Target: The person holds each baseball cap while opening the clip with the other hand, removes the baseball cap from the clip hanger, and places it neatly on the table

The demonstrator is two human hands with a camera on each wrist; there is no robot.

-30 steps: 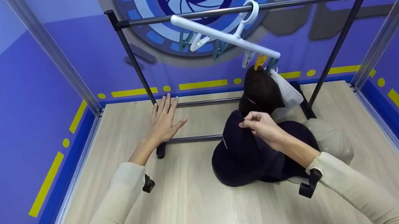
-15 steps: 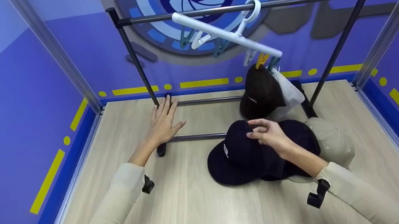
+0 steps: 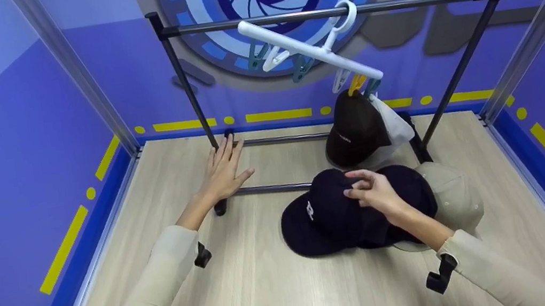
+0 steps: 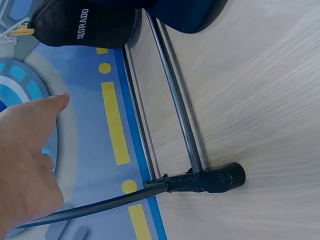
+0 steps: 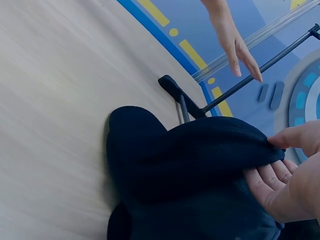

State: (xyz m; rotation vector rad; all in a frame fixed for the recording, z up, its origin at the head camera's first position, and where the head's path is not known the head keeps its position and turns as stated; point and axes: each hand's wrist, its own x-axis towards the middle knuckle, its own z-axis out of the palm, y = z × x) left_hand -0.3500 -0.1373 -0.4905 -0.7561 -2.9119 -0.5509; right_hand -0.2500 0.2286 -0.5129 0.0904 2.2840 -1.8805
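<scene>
A navy baseball cap (image 3: 335,208) with a white front emblem sits with its brim toward the left in the head view. My right hand (image 3: 376,194) holds its crown, with thumb and fingertips on either side of the fabric in the right wrist view. Behind it lie a second dark cap (image 3: 409,197) and a beige cap (image 3: 454,193). My left hand (image 3: 222,176) is spread flat beside the left post of a small clothes rack (image 3: 278,188), with nothing in its grip. A brown cap (image 3: 355,130) and a white cap (image 3: 395,121) hang from a clip hanger (image 3: 311,50).
The hanger hooks over the rack's top bar (image 3: 407,3), tilted down to the right. Several spare clips (image 3: 274,58) dangle from its left part. Low rails of the rack cross the wooden tabletop (image 3: 272,293). Purple walls (image 3: 9,160) enclose the left, back and right.
The navy cap has come down and its brim has swung left, showing the emblem. My right hand has lowered with it and its fingers have spread. The left hand stays nearly still.
</scene>
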